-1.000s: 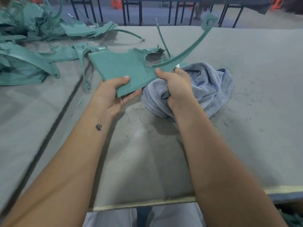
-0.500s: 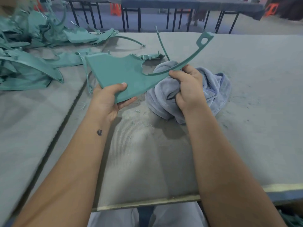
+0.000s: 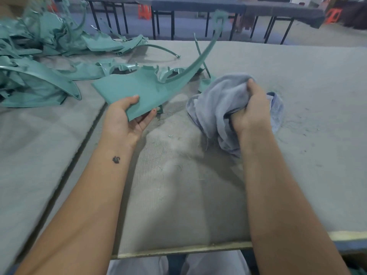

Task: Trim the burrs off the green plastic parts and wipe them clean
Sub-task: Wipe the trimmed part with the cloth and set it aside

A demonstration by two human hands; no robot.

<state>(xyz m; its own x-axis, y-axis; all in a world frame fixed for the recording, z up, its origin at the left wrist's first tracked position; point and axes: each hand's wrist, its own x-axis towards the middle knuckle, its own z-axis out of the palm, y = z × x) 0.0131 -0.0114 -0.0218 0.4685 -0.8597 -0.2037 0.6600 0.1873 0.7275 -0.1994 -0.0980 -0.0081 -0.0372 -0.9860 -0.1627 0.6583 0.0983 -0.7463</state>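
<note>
The green plastic part (image 3: pixel 139 90) is held above the grey table (image 3: pixel 297 155), pinched at its near corner between the thumb and fingers of the left hand (image 3: pixel 127 116), while just right of it the right hand (image 3: pixel 251 112) clutches a bunched blue cloth (image 3: pixel 216 104), and a pile of green parts (image 3: pixel 35 56) lies to its far left.

The flat curved plastic panel (image 3: pixel 139 90) is a matte teal green, the same shade along its long thin arm. The heap of moulded plastic parts (image 3: pixel 35 62) is that teal green too, with paler glints on the edges. The crumpled terry cloth (image 3: pixel 218 104) is pale lavender-grey. The felt-covered table (image 3: pixel 297 155) is dull grey-beige, flecked with tiny green shavings. A small black mark sits on the left forearm (image 3: pixel 116 160).
</note>
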